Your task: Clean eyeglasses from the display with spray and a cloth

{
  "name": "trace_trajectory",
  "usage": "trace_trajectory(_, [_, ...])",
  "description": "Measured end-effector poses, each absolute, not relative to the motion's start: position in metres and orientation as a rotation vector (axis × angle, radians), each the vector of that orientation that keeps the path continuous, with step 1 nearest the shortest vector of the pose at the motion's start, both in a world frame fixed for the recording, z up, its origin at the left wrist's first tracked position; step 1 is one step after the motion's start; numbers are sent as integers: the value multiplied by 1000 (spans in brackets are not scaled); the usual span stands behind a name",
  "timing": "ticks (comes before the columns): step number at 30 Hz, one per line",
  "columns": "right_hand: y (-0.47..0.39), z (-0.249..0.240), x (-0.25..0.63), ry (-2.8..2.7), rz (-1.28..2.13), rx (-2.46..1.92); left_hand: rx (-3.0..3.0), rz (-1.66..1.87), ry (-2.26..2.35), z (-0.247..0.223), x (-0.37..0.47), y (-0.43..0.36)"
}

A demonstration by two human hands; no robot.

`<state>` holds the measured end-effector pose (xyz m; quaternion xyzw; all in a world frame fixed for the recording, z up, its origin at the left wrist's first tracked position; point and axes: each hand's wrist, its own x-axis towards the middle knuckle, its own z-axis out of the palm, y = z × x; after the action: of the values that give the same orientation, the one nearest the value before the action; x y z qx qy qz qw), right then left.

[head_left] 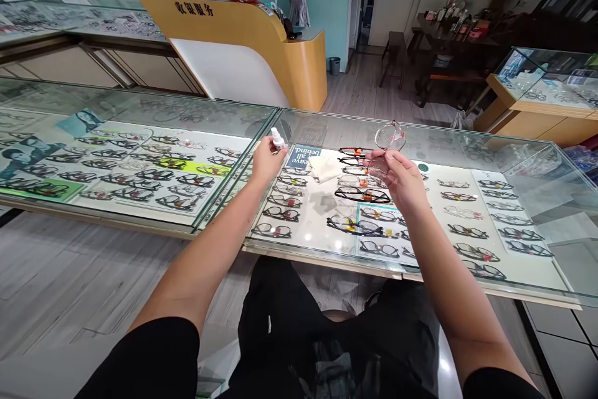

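My left hand [267, 161] is closed around a small white spray bottle [277, 137] above the glass counter. To the right, my right hand [402, 176] pinches a pair of thin-rimmed eyeglasses [390, 136], raised over the glass and turned on end. Between the hands, a cream cleaning cloth [324, 168] lies crumpled on the countertop. Close to my right hand, dark-framed eyeglasses [363, 195] rest in a column with other pairs. Nearer to me lies another dark pair of eyeglasses [354, 226].
Rows of eyeglasses [476, 253] fill the glass display case [322, 257] before me. A second case [140, 212] adjoins on the left. Beyond stand a yellow cashier desk [303, 69], a dark wooden table [448, 44] and another display case [527, 106] at right.
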<state>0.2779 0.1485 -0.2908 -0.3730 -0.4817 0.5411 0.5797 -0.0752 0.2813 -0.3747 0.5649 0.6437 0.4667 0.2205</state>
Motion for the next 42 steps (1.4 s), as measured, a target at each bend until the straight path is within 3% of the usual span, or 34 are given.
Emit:
trace_trajectory(4, [148,-291,278,-1113,1261,-873,1590,1358,1764,-369,-71,271])
trace_trajectory(9, [149,-290,278,-1101,1269,-849,1808,1830,1888,-338,-48,239])
trace_trajectory(13, [148,-288,278,-1105,1256,-870,2023,1771,1824,-319,-30,212])
trace_trajectory(20, [147,-288,277,-1127,1267,-863,1976,1727,1885,-328,-32,201])
trace_trajectory(24, [147,-287,277,-1109,1276,-854,2128,1474,1755,-330,-26,200])
trace_trajectory(29, [147,-287,277,-1115,1274,-866,1971,608,1904,-323,-5,212])
trace_trajectory(32, [147,-287,277,-1114,1278,-862,1849,341,2029,-320,5,228])
trace_trajectory(42, [148,-289,276,-1077,1322,-789,1795,632,1892,-334,6,263])
